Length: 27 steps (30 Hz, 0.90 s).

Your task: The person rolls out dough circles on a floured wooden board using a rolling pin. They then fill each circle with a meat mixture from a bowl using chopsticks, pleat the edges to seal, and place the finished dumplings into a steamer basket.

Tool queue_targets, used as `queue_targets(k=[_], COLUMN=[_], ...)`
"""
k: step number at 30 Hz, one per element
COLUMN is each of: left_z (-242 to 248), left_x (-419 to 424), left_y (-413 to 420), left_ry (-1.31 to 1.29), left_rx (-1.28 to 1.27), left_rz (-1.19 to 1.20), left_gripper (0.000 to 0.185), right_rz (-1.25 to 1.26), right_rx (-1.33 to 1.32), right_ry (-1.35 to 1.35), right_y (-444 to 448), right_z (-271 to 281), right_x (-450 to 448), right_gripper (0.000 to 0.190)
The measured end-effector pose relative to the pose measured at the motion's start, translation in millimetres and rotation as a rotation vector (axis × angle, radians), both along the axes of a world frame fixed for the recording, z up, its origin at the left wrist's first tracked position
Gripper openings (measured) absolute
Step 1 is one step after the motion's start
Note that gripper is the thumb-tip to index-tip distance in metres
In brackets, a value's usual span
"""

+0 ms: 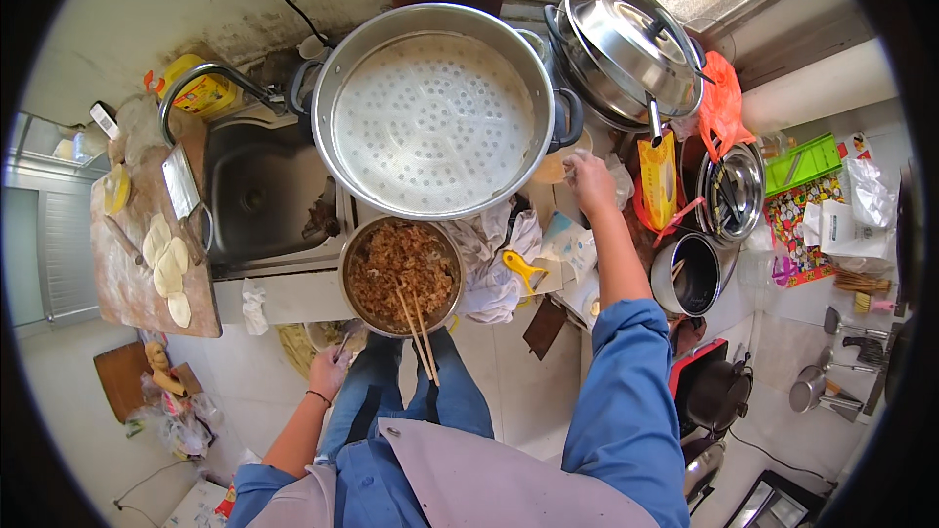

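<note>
My left hand is low beside my left thigh, its fingers closed on a thin grey utensil whose kind I cannot make out. My right hand reaches out just right of a large metal steamer pot. Its fingers are bent, and whether they hold anything is unclear. The steamer's perforated tray bears no food. In front of me a metal bowl holds a brown, crumbly filling. Wooden chopsticks rest in it, their ends pointing towards me.
Flattened dough rounds, a rolling pin and a cleaver lie on a floured board at left. Beside it is a sink. White cloths and a yellow peeler lie near my right arm. Lidded pans stand behind.
</note>
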<state>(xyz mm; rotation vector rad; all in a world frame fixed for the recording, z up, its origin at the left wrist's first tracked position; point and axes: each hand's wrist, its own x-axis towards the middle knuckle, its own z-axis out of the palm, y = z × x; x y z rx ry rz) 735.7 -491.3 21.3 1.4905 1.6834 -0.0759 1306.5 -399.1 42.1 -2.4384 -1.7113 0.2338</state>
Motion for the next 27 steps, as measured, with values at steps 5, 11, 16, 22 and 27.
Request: queue_targets(k=[5,11,16,22,27], left_z=[-5,-4,-7,-12,-10], left_x=[4,8,7,10,18], left_y=[1,3,-2,-4,-6], left_ry=[-0.008,-0.012,-0.025,0.053,0.003], left_rx=[-0.028,0.023,0.025,0.003,0.037], left_rz=[-0.065,-0.078,-0.056,-0.069,-0.046], left_gripper=[0.028,0.028,0.029,0.029,0.028], right_rz=[0.021,0.116,-0.062,-0.277,-0.010], right_rx=[0.047,-0.014,-0.024,-0.125,-0.100], right_ry=[-0.175,-0.513,-0.261,0.546,-0.011], right_y=[-9,-8,-7,-9,-14], right_z=[-2,-5,4,0,-7], right_x=[-1,-4,-19,-22,-59], right_gripper=[0.010,0.009,0.014,0.043,0.048])
